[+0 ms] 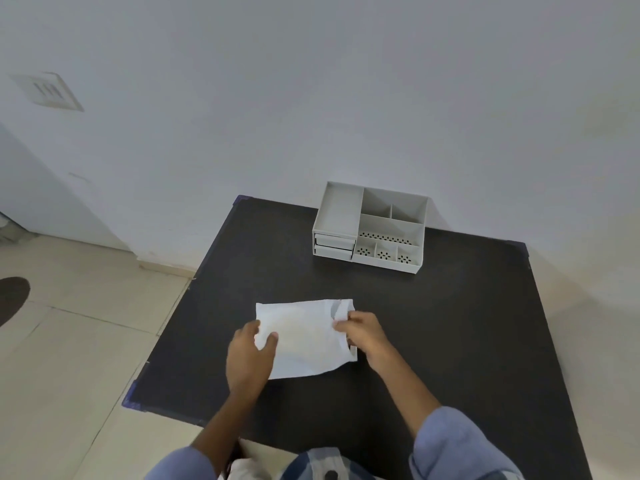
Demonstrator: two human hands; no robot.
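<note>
Head view: the left hand (249,351) clamps thumb over fingers on the left edge of the white cloth (304,337), and the right hand (363,336) pinches its right edge. The cloth lies between them, long axis left-right, on the black table (450,341), well apart from the far grey organizer (370,226).

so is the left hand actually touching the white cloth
Touching. The head view shows the left hand gripping the left edge of the white cloth, its thumb lying on top of the fabric.
</note>
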